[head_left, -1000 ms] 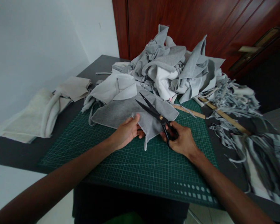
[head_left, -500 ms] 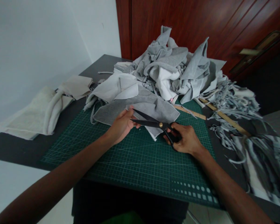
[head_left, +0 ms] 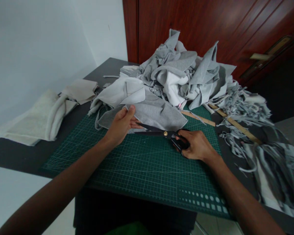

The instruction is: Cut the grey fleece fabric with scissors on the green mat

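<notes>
My right hand (head_left: pixel 197 144) grips the black handles of a pair of scissors (head_left: pixel 165 133), with fingers through the loops. Their long blades point left and stand slightly apart, along the near edge of a piece of grey fabric (head_left: pixel 159 114). My left hand (head_left: pixel 121 124) holds that fabric near its edge, thumb on top and fingers beneath, close to the blade tips. The fabric lies spread over the far part of a green cutting mat (head_left: pixel 142 169), with paler cloth (head_left: pixel 120 91) folded over its far left side. What the left fingers pinch is partly hidden.
A tall heap of grey and white cloth (head_left: pixel 176 65) stands at the back. Thin offcuts (head_left: pixel 245 104) pile up at the right around a wooden ruler (head_left: pixel 242 129). Cream fabric pieces (head_left: pixel 36 117) lie on the left by the wall. A door (head_left: pixel 198 23) rises behind.
My left hand has shifted slightly left and turned, its thumb now raised. The scissor blades have drawn closer together and lower. The pale fabric corner that hung below the scissors no longer shows.
</notes>
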The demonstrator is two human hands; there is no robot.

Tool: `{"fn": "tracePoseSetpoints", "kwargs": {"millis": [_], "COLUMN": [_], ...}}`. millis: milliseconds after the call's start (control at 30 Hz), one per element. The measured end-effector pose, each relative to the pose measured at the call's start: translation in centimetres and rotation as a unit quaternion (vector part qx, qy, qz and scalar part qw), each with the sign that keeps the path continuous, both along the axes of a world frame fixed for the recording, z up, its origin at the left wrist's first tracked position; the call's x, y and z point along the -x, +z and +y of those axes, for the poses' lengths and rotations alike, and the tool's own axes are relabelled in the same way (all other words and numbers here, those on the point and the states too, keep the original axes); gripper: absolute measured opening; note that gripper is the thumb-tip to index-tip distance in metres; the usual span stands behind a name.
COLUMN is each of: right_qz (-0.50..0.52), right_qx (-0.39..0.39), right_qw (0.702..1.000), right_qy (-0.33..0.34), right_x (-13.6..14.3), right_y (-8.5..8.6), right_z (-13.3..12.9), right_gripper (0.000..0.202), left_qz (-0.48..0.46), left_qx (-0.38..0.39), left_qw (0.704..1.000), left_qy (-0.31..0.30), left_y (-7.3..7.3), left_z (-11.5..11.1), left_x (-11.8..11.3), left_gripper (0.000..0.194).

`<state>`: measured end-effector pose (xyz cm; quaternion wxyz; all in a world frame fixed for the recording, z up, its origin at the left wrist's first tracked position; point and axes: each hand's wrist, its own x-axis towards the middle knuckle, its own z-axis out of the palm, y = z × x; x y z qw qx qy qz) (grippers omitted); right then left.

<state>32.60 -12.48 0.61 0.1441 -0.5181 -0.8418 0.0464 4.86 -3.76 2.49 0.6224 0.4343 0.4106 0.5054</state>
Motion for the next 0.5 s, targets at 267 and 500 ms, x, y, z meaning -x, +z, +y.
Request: {"fn": "tracePoseSetpoints", "kwargs": {"millis": [267, 500], "right_qz": [-0.029, 0.006], "right_qx": [0.012, -0.058], "right_qw": [0.997, 0.996], "right_qy": [0.065, 0.07], "right_x": [0.17, 0.34], "right_y": [0.44, 0.15], "right_z": [-0.13, -0.41], "right_gripper": [0.008, 0.008], "left_qz": [-0.021, -0.012], "left_qx": [-0.021, -0.026], "left_qw": [1.0, 1.0], "left_qy": [-0.003, -0.011], "left_y": [-0.46, -0.45], "left_z": [0.71, 0.38], "left_x": [0.47, 0.4], "left_gripper": [0.039, 0.034]}}
